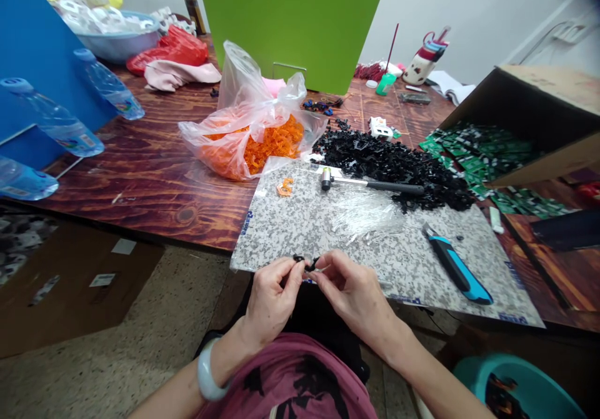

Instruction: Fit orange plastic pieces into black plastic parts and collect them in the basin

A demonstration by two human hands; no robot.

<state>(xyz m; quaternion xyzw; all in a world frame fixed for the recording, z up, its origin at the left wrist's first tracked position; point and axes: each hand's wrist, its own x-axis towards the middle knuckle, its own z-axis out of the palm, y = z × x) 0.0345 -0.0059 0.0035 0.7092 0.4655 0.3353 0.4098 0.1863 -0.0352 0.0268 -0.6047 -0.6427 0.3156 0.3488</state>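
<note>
At six o'clock on the speckled board point(290, 231), just over its near edge, the left hand point(276, 291) and right hand point(351, 284) meet, thumbs and fingertips nearly closed on a small black part point(310, 267); it may be two pieces, too small to tell. Toward twelve, a hammer point(370, 185) lies beside a black heap point(384, 162). At three rests a blue-and-black cutter point(459, 269); at eleven, a clear bag point(253, 137) of orange pieces.
</note>
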